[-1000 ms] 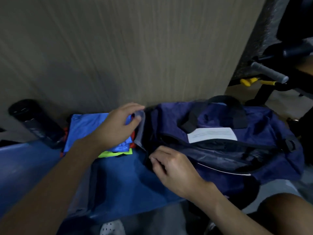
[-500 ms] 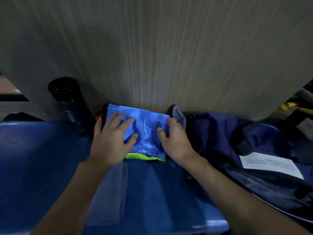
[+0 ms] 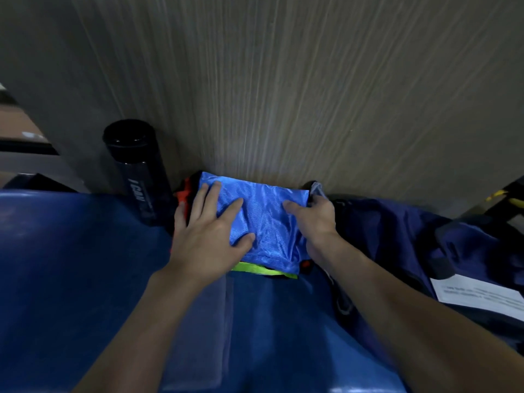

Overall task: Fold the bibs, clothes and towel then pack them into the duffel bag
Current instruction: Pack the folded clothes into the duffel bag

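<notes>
bottle [image 3: 136, 171] left, wall [image 3: 283, 80] behind, duffel bag [image 3: 411, 231] right

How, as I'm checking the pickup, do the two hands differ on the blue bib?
Pose: the left hand lies flat with fingers spread, while the right hand curls its fingers, thumb on top. Place: the left hand covers the left part of the bib, and the right hand grips its right edge. Both touch the bib.

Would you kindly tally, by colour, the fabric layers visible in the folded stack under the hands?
Bright blue shiny fabric layer on top: 1
Yellow-green fabric edge below it: 1
Orange-red fabric edge at the sides: 1
Total: 3 colours visible; further layers may be hidden.
</notes>
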{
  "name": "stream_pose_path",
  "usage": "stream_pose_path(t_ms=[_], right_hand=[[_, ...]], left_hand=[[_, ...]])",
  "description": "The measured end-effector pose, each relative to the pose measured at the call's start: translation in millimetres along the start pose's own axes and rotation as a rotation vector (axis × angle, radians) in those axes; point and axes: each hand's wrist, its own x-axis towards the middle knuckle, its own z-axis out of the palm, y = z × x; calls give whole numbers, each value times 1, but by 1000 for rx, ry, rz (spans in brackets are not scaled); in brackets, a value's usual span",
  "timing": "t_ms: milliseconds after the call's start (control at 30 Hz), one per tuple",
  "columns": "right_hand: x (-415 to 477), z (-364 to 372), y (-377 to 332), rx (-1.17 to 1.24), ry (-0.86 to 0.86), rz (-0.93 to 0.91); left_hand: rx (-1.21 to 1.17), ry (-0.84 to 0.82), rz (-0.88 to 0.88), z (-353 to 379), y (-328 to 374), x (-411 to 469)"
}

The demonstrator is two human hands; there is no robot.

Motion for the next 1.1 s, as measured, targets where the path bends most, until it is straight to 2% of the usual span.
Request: stream_pose_path(t_ms=[100,233,400,500,633,700,800,900,1000,1100], right_hand=[[-3,-3,-4,32,-45,28],[-2,-11,-5,-93,-190,29],[-1,-17,-17,-492,-274,-212],[-5,-17,-31,-546,-318,-329],[-13,-2,-55,-587,-323,-348],[-19,13,-67,-566,-315,-340],[-28,38,-81,-525,-350,-300],[-48,58,-91,-431,-518,-151],[-56,69,-86,-447,-606,-159],[-55,66,-78,-344,-593,-155]], left_hand=[[-38,4,-45,-4,1,0],[-142,4,-113,-6,3,-2],[-242,55,-152,-7,2,-1],[-250,41,-146,-7,1,1],[-295,73,-128,-7,1,1],[-455,140,-150,-7,0,2],[-888,298,-250,-18,3,6],[-1220,314,-399,-33,4,10],[-1150,234,-374,-25,-4,11],[-872,155,-320,-13,-12,6]])
